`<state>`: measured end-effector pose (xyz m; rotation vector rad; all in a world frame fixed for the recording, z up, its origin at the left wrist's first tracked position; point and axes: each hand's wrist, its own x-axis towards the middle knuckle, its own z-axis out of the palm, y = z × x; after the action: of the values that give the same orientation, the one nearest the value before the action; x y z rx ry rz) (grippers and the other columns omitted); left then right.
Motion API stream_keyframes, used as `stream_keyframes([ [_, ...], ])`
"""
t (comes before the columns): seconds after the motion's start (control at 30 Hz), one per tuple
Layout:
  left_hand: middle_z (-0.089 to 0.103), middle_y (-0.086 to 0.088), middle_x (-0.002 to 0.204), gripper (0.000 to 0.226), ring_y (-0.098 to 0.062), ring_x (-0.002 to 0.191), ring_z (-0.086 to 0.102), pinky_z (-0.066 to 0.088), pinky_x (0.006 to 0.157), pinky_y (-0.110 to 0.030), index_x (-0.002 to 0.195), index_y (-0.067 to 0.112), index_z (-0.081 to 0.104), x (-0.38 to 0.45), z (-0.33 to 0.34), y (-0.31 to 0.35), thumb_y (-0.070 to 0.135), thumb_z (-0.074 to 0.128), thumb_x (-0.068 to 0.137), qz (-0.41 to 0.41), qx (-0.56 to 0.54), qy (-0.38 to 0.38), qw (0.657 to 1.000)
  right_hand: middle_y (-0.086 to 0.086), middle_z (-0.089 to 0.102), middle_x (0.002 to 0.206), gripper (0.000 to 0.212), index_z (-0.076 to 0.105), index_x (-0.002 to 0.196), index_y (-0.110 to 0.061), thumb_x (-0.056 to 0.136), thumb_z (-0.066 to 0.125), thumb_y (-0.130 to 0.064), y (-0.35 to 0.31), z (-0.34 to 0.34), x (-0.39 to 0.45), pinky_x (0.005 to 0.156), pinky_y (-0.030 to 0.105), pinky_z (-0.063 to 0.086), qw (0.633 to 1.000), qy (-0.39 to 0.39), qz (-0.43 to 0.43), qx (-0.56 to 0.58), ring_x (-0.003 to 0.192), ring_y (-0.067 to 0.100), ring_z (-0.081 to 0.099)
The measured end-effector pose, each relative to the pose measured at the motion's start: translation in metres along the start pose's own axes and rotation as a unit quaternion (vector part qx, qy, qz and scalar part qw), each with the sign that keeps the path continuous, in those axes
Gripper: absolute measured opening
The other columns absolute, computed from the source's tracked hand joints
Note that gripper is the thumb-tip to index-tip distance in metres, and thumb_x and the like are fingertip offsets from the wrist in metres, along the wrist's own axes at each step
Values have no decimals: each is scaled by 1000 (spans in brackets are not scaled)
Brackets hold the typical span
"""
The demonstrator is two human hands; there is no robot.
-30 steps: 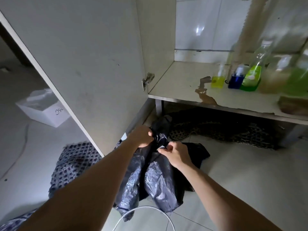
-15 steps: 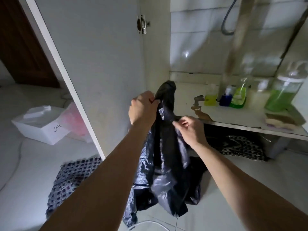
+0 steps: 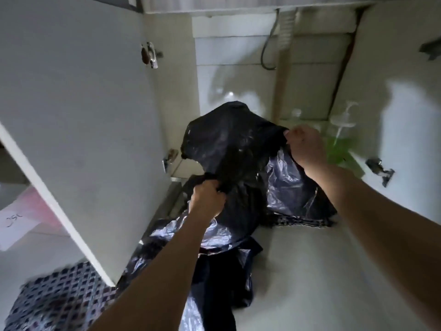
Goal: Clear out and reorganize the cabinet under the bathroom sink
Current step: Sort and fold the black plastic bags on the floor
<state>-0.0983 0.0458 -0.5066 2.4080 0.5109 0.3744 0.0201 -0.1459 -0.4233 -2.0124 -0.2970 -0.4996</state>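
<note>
A large black plastic trash bag [image 3: 229, 149] is held up in front of the open under-sink cabinet, its upper part billowing and its lower part trailing onto the floor. My left hand [image 3: 207, 199] grips a bunched fold of the bag low at its left side. My right hand [image 3: 305, 146] pinches the bag's edge higher up at the right. The bag hides most of the cabinet shelf. A pump bottle of green liquid [image 3: 341, 139] shows behind my right hand.
The open left cabinet door [image 3: 78, 127] stands close on the left, the right door [image 3: 405, 115] on the right. A drain pipe [image 3: 284, 63] and hose run down the back wall. A patterned mat [image 3: 59, 297] lies on the floor; a white box [image 3: 14, 225] sits far left.
The bag has been lifted higher and spread apart: my right hand moved up and right with one edge, my left hand dropped lower. The view tilted upward into the cabinet.
</note>
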Motion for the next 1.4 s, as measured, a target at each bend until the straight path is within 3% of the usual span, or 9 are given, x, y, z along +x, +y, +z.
stream_keyframes([
  [0.2,71,-11,104,24,-34,100,62,49,85,-35,108,21,69,-5,33,45,19,57,88,48,-60,54,996,22,63,87,22,60,81,-4,92,52,-20,29,-72,11,77,37,45,987,-9,34,-157,89,34,61],
  [0.3,70,-10,110,25,-27,102,63,41,87,-23,110,12,70,-9,35,71,11,60,87,113,-105,107,982,17,59,79,20,63,81,1,79,65,-19,53,-107,-1,65,30,43,915,-165,102,-355,79,31,60],
  [0.4,70,-4,108,25,-22,100,63,41,87,-17,106,12,73,-18,34,91,5,61,85,196,-108,106,969,17,57,112,67,51,125,-4,67,77,-22,64,-129,-11,76,31,49,885,-235,152,-371,103,32,58],
  [0.53,69,-1,111,22,-20,102,63,49,94,-34,98,12,76,-38,39,111,3,62,83,320,-54,38,945,5,38,146,98,30,144,-20,61,82,-24,44,-131,-29,104,39,40,912,-256,-39,-319,131,28,43],
  [0.67,64,-3,123,23,-19,113,59,43,100,-28,100,12,76,-59,26,125,3,59,87,367,10,-33,930,2,61,90,19,54,85,-16,81,70,-25,53,-117,-67,59,25,40,838,-395,-13,-375,73,16,55],
  [0.8,59,-11,127,26,-24,113,58,42,95,-21,108,7,72,-74,8,126,4,67,82,313,19,-115,943,-1,45,61,28,40,65,-14,90,54,-15,57,-112,-86,46,25,30,876,-333,-106,-334,49,14,42],
  [1.0,44,9,144,107,-15,131,44,32,113,-40,146,36,27,-69,-20,106,54,86,58,148,-121,-238,952,-3,45,62,14,49,79,-10,91,53,-16,5,-118,-105,47,25,30,891,-182,-305,-283,52,15,44],
  [1.23,50,12,134,82,-14,127,46,29,113,-34,135,23,48,-79,-29,78,36,85,63,73,-58,-317,944,5,66,72,7,64,85,-5,79,67,-8,2,-143,-121,49,26,44,875,-96,-414,-230,55,22,57],
  [1.4,67,0,87,25,-13,83,60,41,70,-18,97,3,72,-83,-21,91,10,77,73,151,-56,-232,959,-9,45,60,30,42,64,-22,85,63,-18,11,-157,-129,52,21,32,858,-327,-295,-263,51,6,40],
])
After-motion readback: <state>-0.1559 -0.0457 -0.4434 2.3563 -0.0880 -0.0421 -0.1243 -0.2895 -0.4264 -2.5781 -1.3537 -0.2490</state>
